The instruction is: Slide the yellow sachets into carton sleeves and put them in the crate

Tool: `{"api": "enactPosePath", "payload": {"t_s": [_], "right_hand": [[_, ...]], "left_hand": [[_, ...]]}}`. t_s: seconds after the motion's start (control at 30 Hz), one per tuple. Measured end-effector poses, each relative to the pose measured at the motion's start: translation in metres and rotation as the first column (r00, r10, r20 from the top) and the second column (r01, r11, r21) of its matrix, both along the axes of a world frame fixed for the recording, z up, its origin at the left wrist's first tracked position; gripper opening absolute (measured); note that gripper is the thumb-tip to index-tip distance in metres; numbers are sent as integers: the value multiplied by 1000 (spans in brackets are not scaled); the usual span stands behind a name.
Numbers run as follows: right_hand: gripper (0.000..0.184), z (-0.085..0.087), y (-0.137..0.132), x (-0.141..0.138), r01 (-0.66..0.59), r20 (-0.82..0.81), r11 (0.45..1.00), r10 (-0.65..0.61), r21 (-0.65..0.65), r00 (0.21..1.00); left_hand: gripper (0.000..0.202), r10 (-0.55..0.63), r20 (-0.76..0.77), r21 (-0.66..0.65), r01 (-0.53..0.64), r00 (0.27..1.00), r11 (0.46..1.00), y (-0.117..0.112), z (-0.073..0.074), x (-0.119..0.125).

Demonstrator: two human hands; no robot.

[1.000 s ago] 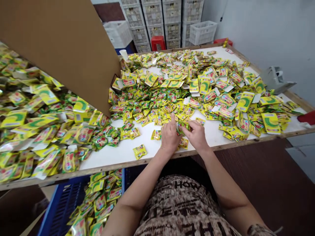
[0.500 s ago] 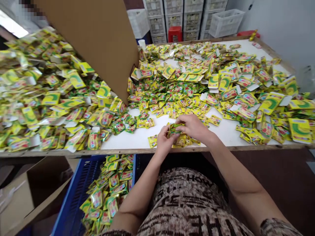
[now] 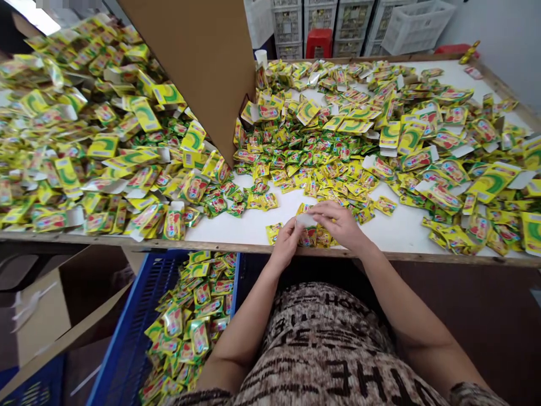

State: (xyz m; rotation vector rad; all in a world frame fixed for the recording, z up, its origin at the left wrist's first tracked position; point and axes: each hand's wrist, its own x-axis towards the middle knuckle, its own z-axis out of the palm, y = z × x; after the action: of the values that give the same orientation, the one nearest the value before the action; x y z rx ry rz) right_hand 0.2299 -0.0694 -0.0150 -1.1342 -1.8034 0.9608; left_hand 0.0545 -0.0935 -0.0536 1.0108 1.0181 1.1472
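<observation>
Worktop (image 3: 207, 230), wood-edged, bears heaped yellow-green packets (image 3: 338, 153), a brown cardboard panel (image 3: 203, 67) slanting between them. Near the front edge, left hand (image 3: 286, 243) and right hand (image 3: 341, 226) sit close: the left grip closed on a small box (image 3: 307, 237), right fingers at its white flap (image 3: 305, 220), whether pinching I cannot tell.

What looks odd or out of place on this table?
Perhaps the white cup near the far edge of the table, beside the brown cardboard panel: it looks unlike the yellow packets heaped nearby.
</observation>
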Motion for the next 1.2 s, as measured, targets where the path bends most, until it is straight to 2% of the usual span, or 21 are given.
{"api": "enactPosePath", "payload": {"t_s": [0.07, 0.13, 0.17, 0.2, 0.27, 0.33, 0.43, 0.5, 0.57, 0.67, 0.77, 0.87, 1.0, 1.1, 1.2], "right_hand": [[26, -9, -5, 0, 94, -205, 964, -147, -249, 968], [29, -16, -10, -5, 22, -292, 880, -182, -475, 939], [29, -18, -11, -9, -29, -311, 844, -166, -536, 936], [27, -19, -11, -13, -57, -319, 830, -149, -555, 936], [20, -19, -9, -20, -31, -308, 874, -138, -484, 941], [15, -16, -6, -24, 49, -281, 937, -154, -347, 947], [21, -14, -2, -24, 72, -296, 963, -150, -259, 943], [26, -16, -1, -24, 40, -330, 958, -137, -284, 934], [27, -20, -1, -25, 49, -330, 950, -156, -308, 931], [18, -24, 0, -30, 148, -260, 947, -225, -284, 939], [5, -24, 1, -34, 230, -195, 956, -265, -184, 944], [2, -23, 2, -32, 194, -192, 972, -217, -130, 957], [7, -25, 2, -24, 119, -215, 985, -144, -127, 966], [9, -27, -1, -18, 95, -190, 990, -114, -108, 975], [4, -29, -9, -19, 110, -137, 994, -108, 4, 985]], "left_hand": [[39, -25, 122, -65, 33, 992, 997, -1, 4, -5], [36, -84, 220, -153, 119, 972, 981, 1, 9, -11], [35, -115, 249, -197, 167, 962, 966, 3, 12, -14], [36, -136, 268, -238, 202, 954, 950, 5, 14, -16], [38, -129, 275, -300, 213, 953, 930, 11, 18, -17], [34, -67, 237, -304, 140, 969, 942, 14, 18, -14], [33, 71, 89, -161, -56, 994, 985, 13, 11, -8], [38, 151, -41, -29, -152, 988, 988, 10, 4, -6], [39, 201, -156, 64, -194, 967, 979, 7, -1, -5], [38, 212, -205, 102, -195, 956, 976, 7, -4, -7], [30, 215, -182, 134, -193, 960, 972, 13, -5, -9], [22, 226, -159, 187, -195, 961, 963, 20, -8, -11], [21, 232, -129, 260, -193, 964, 946, 22, -9, -10], [17, 232, -227, 302, -158, 946, 940, 17, -6, -11], [20, 165, -341, 337, -44, 925, 940, 13, -3, -17]]}}
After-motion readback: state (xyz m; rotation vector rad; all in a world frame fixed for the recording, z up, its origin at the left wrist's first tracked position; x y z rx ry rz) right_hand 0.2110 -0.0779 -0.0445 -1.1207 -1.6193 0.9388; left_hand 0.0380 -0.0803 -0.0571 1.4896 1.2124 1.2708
